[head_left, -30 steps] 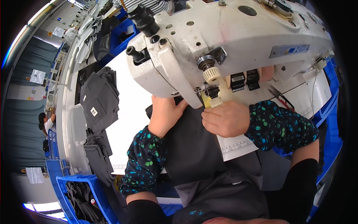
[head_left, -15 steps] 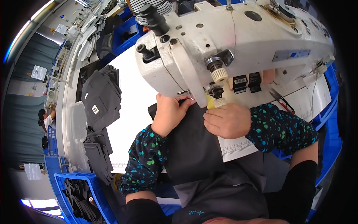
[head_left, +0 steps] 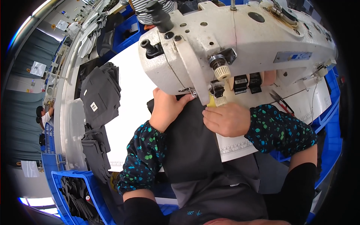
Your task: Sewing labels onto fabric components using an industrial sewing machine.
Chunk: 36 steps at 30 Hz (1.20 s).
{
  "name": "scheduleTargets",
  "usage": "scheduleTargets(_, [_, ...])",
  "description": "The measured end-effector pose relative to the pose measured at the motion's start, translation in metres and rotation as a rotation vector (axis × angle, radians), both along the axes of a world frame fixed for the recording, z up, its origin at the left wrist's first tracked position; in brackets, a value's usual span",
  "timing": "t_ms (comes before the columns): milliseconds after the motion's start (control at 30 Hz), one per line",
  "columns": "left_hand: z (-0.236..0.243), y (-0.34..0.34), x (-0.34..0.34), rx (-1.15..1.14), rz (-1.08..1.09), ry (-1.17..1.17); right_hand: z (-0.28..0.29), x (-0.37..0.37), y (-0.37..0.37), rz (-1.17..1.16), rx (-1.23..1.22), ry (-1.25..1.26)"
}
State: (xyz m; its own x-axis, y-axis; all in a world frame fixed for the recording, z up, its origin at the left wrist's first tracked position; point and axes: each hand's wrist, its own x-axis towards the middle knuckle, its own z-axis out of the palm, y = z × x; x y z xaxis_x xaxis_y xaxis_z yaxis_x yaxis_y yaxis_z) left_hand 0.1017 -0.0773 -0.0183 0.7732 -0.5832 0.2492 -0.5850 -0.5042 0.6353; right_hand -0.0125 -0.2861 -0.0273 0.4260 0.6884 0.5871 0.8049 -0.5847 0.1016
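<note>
A piece of dark grey fabric [head_left: 191, 146] lies under the head of a white sewing machine [head_left: 198, 48] and hangs toward my lap. My left hand [head_left: 165, 109] rests on its left upper part, thumb stretched toward the presser foot area; the machine head covers the other fingertips. My right hand [head_left: 228, 119] has its fingers curled together at the fabric's right edge, just right of the needle area. Beside those fingers a small yellow piece [head_left: 212, 102] shows under the machine. What lies right beneath the needle is hidden.
Stacked dark fabric pieces [head_left: 100, 93] lie at the left on the white table [head_left: 129, 71]. A blue crate [head_left: 75, 174] with dark cloth stands lower left. Thread snips [head_left: 282, 102] and black labelled packets [head_left: 247, 83] lie right of the machine head. Another person in stripes [head_left: 150, 11] is beyond.
My left hand has slid slightly up and left, its thumb now straighter and its fingers further behind the machine head. The right hand has barely moved. The whole view has shifted a little.
</note>
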Motion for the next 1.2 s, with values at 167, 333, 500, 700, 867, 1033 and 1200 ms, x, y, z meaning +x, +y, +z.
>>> scheduleTargets(167, [0.013,0.003,-0.023,0.353,0.091,-0.362,-0.007,-0.015,0.003,-0.014,-0.004,0.028])
scheduleTargets(333, [0.033,0.037,-0.114,0.254,-0.278,-0.121,0.002,-0.073,0.018,0.009,-0.011,0.147])
scheduleTargets(500, [0.01,0.055,-0.182,0.364,-0.304,-0.29,-0.004,-0.109,0.028,0.048,0.148,0.069])
scheduleTargets(700, [0.005,0.058,-0.193,0.174,-0.206,-0.569,-0.002,-0.121,0.033,0.058,0.205,-0.008])
scheduleTargets(867, [0.008,0.057,-0.19,0.155,-0.192,-0.591,0.0,-0.122,0.033,0.04,0.289,0.074])
scheduleTargets(1033, [0.008,0.056,-0.191,0.15,-0.187,-0.605,-0.001,-0.123,0.028,0.081,0.193,-0.002])
scheduleTargets(1200, [0.008,0.057,-0.188,0.191,-0.267,-0.596,-0.003,-0.12,0.028,0.104,0.152,-0.021])
